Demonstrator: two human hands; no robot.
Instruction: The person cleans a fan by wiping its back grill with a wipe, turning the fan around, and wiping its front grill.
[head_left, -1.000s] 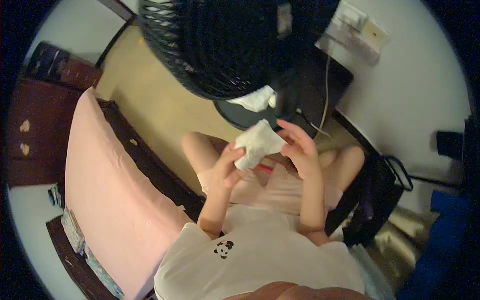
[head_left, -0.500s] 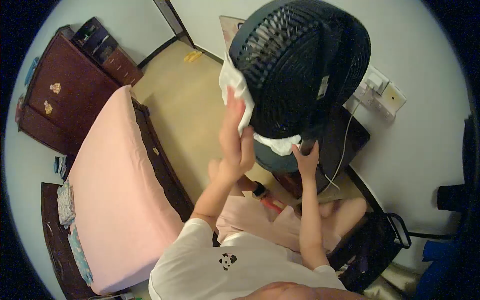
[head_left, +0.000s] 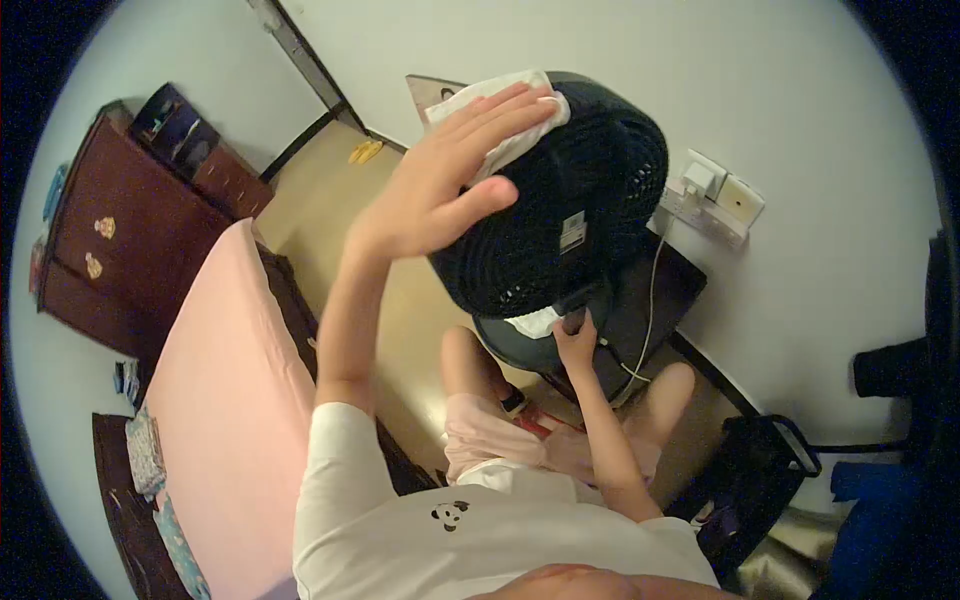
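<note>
My left hand (head_left: 450, 170) lies flat over a white cloth (head_left: 535, 130) on the upper edge of a black fan (head_left: 540, 220). Its fingers are stretched out along the cloth and the thumb stands apart. The fan's head is tilted, its slotted housing and a white label facing me. Lower down, my right hand (head_left: 577, 347) is wrapped round the fan's dark stand (head_left: 573, 320), just under the head. Beside that hand, a second piece of white cloth (head_left: 533, 323) rests on the fan's round base (head_left: 510, 350).
A power strip (head_left: 705, 212) with a plug is on the wall to the right, its white cable (head_left: 655, 290) hanging down. The pink bed (head_left: 220, 420) stands at left. A black bag (head_left: 750, 480) lies at lower right, and yellow slippers (head_left: 366, 151) are near the door.
My left hand has moved from the fan's left side up onto its top edge, carrying the cloth. The fan appears lower in view. My right hand stays on the stand.
</note>
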